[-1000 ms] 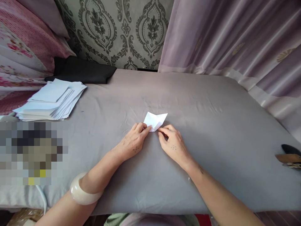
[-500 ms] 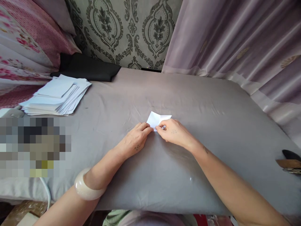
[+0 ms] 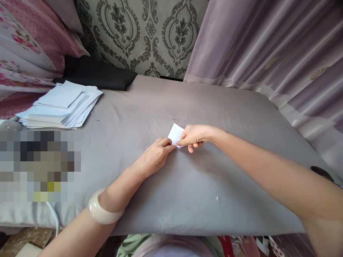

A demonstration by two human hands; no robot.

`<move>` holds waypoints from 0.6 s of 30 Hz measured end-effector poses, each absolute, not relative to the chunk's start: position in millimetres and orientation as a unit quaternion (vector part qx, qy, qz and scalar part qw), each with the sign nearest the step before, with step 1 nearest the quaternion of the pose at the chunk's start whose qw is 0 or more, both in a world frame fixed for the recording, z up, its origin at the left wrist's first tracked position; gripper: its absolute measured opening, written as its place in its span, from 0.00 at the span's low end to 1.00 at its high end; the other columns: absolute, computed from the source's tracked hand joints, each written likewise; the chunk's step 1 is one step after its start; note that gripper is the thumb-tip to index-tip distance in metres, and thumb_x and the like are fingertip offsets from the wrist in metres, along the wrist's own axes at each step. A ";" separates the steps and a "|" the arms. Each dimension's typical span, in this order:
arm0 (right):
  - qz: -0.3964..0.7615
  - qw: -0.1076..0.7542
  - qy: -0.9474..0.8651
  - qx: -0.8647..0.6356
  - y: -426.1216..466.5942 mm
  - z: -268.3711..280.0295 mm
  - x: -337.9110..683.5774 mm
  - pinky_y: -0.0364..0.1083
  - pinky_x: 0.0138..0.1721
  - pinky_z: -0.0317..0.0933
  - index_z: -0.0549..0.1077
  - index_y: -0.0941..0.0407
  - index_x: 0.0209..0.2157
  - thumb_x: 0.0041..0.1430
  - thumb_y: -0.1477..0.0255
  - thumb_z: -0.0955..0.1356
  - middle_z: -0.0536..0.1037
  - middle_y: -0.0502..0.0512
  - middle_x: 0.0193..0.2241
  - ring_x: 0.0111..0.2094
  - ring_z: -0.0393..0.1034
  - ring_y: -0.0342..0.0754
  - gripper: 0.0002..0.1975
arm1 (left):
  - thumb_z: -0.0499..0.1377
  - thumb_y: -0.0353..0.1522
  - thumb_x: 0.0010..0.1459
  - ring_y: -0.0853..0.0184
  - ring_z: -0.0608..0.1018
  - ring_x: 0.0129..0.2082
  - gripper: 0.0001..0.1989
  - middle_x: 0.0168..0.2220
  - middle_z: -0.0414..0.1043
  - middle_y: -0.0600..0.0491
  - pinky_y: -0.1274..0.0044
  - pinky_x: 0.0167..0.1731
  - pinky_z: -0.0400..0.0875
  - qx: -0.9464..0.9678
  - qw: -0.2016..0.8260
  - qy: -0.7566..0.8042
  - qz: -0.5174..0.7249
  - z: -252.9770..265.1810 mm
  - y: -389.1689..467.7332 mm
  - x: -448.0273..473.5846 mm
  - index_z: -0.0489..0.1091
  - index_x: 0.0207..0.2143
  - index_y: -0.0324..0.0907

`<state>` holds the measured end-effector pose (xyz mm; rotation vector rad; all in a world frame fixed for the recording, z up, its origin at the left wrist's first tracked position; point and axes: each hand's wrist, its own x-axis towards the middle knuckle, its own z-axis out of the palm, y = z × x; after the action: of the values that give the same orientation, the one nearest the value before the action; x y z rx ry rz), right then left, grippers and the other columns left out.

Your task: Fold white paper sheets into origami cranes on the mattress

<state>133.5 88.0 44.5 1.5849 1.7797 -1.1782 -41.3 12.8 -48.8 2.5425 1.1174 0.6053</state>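
Observation:
A small piece of white paper (image 3: 175,132) lies at the middle of the grey-covered table, partly hidden under my fingers. My left hand (image 3: 158,155) pinches its lower left edge, fingers pressed together, with a pale bangle (image 3: 103,210) on that forearm. From the right, my right hand (image 3: 193,137) grips the paper along its lower right side, thumb and forefinger close to the left fingertips. The right hand covers the paper's right part, so its folds there cannot be made out.
A stack of white paper sheets (image 3: 63,105) sits at the left, in front of a folded black cloth (image 3: 99,75). Blurred-out items (image 3: 45,164) are at the left edge, with a white cable (image 3: 53,216) below. A dark object (image 3: 321,173) lies at the far right.
My right hand has turned, its wrist and forearm swinging up and away from me. It now covers the paper's right corner, which showed before. The left hand has barely moved.

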 end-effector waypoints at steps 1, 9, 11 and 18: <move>-0.419 0.249 0.651 0.581 89.3 44.8 131.6 0.39 0.17 0.49 0.73 0.59 0.33 0.55 0.70 0.68 0.74 0.49 0.18 0.14 0.53 0.36 0.07 | 0.43 0.23 0.65 0.65 0.70 0.40 0.20 0.43 0.69 0.47 0.73 0.40 0.71 0.885 0.149 0.389 0.209 -49.2 12.7 -41.3 0.70 0.51 0.42; -0.422 0.300 0.626 0.583 104.1 46.1 126.8 0.36 0.17 0.47 0.71 0.59 0.28 0.54 0.73 0.69 0.63 0.41 0.15 0.14 0.50 0.33 0.05 | 0.44 0.21 0.62 0.65 0.68 0.39 0.22 0.42 0.68 0.48 0.74 0.39 0.70 0.898 0.110 0.379 0.192 -50.5 13.7 -41.6 0.68 0.52 0.43; -0.431 0.310 0.624 0.574 110.1 44.0 127.2 0.36 0.18 0.45 0.69 0.60 0.26 0.54 0.72 0.69 0.62 0.41 0.15 0.14 0.48 0.32 0.07 | 0.44 0.20 0.61 0.65 0.68 0.38 0.23 0.42 0.68 0.48 0.75 0.39 0.70 0.901 0.103 0.374 0.193 -50.6 14.4 -41.7 0.68 0.52 0.44; -0.437 0.367 0.644 0.509 130.1 35.2 122.9 0.38 0.18 0.40 0.69 0.59 0.22 0.52 0.71 0.72 0.60 0.41 0.13 0.15 0.44 0.34 0.11 | 0.43 0.19 0.60 0.64 0.68 0.39 0.24 0.44 0.68 0.47 0.74 0.40 0.70 0.903 0.098 0.377 0.179 -53.9 14.1 -41.6 0.67 0.54 0.41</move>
<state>122.9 130.1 35.2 1.3084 1.6545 -1.1228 -41.6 14.1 -53.9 2.6732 1.1164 0.5287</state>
